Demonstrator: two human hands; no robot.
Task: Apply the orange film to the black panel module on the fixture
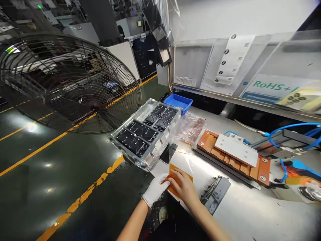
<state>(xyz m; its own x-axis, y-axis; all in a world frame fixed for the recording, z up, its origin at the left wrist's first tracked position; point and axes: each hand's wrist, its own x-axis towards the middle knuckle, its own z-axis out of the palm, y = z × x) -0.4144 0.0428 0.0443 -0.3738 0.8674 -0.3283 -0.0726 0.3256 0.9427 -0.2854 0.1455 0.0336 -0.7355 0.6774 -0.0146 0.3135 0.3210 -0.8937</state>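
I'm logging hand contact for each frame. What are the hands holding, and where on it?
Both the gloved left hand and bare right hand pinch the orange sheet at its near left corner; it lies flat on the metal table.

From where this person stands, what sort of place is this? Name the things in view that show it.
Most likely a factory assembly line. A clear tray of dark parts sits on a metal workbench, a big floor fan stands by yellow floor lines, and a RoHS sign hangs behind.
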